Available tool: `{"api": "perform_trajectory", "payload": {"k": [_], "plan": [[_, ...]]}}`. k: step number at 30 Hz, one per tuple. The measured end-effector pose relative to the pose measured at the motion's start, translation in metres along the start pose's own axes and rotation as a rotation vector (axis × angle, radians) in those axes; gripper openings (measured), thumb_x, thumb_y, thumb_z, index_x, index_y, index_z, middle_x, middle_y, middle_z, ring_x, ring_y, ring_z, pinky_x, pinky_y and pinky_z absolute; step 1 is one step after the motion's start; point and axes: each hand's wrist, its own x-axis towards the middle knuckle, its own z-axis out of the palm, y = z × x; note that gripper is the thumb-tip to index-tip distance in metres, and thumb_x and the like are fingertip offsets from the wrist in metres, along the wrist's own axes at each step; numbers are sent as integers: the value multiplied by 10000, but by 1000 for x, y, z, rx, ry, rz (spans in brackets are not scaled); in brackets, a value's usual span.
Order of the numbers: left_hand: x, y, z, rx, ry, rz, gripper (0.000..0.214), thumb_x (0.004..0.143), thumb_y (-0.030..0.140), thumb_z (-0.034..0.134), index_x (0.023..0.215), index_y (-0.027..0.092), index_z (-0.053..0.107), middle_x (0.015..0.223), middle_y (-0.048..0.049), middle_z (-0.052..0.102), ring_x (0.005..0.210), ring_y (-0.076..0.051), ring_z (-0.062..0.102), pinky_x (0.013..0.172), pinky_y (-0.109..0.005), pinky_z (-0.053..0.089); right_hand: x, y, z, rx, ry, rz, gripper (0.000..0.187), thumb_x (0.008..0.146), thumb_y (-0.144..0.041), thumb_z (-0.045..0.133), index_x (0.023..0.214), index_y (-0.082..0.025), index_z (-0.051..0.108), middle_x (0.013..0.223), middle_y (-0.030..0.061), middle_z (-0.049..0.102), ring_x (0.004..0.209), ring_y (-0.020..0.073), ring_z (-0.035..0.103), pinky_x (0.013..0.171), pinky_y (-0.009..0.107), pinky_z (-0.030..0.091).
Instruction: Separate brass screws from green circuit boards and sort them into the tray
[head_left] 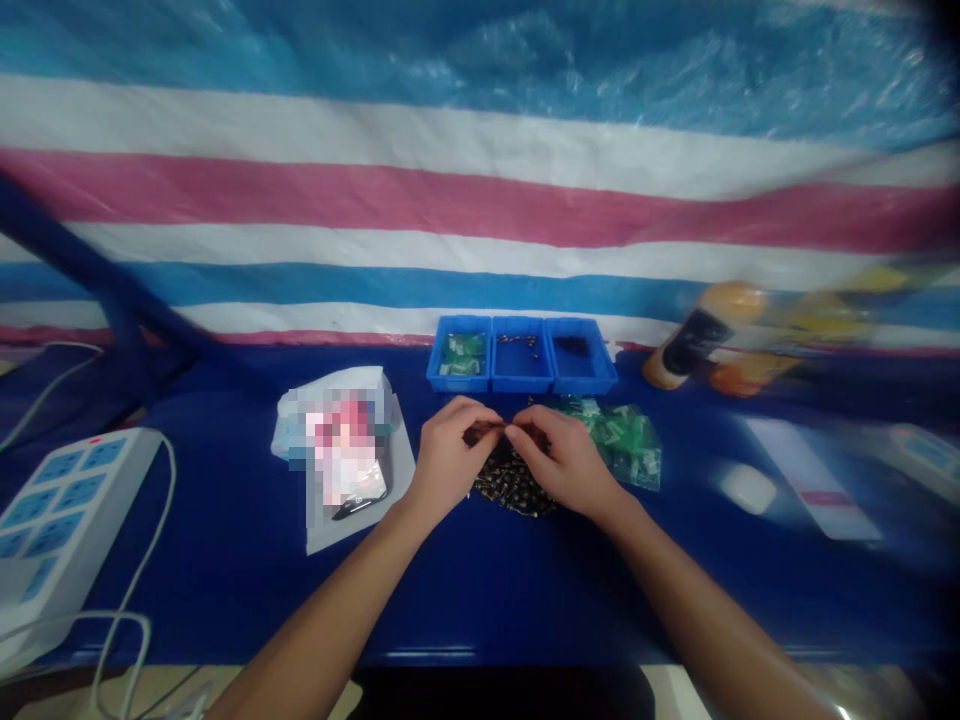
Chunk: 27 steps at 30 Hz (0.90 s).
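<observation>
My left hand (448,455) and my right hand (566,460) meet over the blue table (480,580), fingertips pinched together on a small dark part (501,429) held between them. Under both hands lies a heap of small dark parts with gold ends (514,488). A clear bag of green parts (628,443) lies just right of my right hand. Behind the hands stand three joined blue bins (522,354): green parts in the left one, a few small parts in the middle, dark parts in the right.
A white power strip (52,520) with cables sits at the left edge. A white paper with a blurred packet and a phone (346,462) lies left of my hands. An orange bottle (694,340) lies at the back right. White cards and a device (810,470) are at the right.
</observation>
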Motion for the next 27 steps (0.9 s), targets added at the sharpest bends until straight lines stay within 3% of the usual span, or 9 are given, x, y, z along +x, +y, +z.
{"api": "perform_trajectory", "payload": {"k": [7, 10, 13, 15, 18, 21, 25, 27], "plan": [[-2, -4, 3, 65, -39, 36, 94, 833, 111, 666, 814, 202, 682, 849, 7, 641, 745, -118, 618, 677, -244, 499, -1, -3, 3, 29, -50, 8, 231, 975, -342, 482, 870, -195, 625, 739, -1, 600, 661, 134, 532, 646, 273, 380], [-3, -5, 5, 37, -32, 25, 126, 835, 129, 672, 920, 219, 692, 848, 7, 629, 722, -111, 615, 676, -244, 522, 1, 3, 4, 128, -22, 104, 274, 964, -359, 487, 776, -195, 599, 663, -21, 559, 608, 124, 503, 608, 265, 368], [-2, -4, 4, 4, -13, 2, 214, 836, 181, 691, 1043, 232, 679, 843, 5, 622, 696, -107, 622, 649, -238, 541, 5, 14, 2, 304, 70, 307, 350, 934, -430, 513, 680, -193, 553, 590, -31, 522, 553, 120, 481, 549, 255, 362], [-1, -2, 3, 2, -11, -2, 172, 846, 205, 683, 1018, 224, 679, 818, 5, 628, 672, -105, 618, 621, -231, 535, 9, 23, -1, 414, 172, 416, 351, 902, -466, 548, 682, -192, 545, 573, -34, 524, 526, 118, 485, 527, 251, 373], [0, 3, 1, 16, -12, -5, 98, 870, 207, 647, 961, 216, 681, 788, 5, 648, 659, -106, 611, 620, -232, 522, 12, 32, -6, 520, 377, 499, 321, 829, -497, 640, 932, -208, 549, 619, -56, 552, 471, 110, 472, 463, 240, 348], [0, 6, 0, 47, -5, -22, 78, 879, 217, 631, 940, 211, 679, 773, 4, 658, 646, -112, 602, 603, -237, 503, 12, 34, -7, 462, 440, 500, 405, 792, -507, 682, 1022, -216, 521, 582, -82, 497, 461, 109, 437, 451, 234, 326], [1, -2, -1, 187, 24, -32, 118, 893, 194, 584, 963, 216, 677, 886, -21, 671, 783, -161, 630, 727, -304, 523, 9, 29, -8, 233, 392, 406, 303, 839, -491, 622, 798, -193, 587, 569, -49, 494, 507, 115, 437, 504, 252, 354], [2, -8, -3, 300, 23, -30, 160, 892, 167, 559, 977, 224, 682, 975, -42, 670, 914, -210, 625, 838, -368, 513, 8, 29, -8, 139, 346, 366, 298, 870, -474, 584, 785, -189, 609, 602, -29, 547, 531, 125, 473, 538, 262, 378]]}}
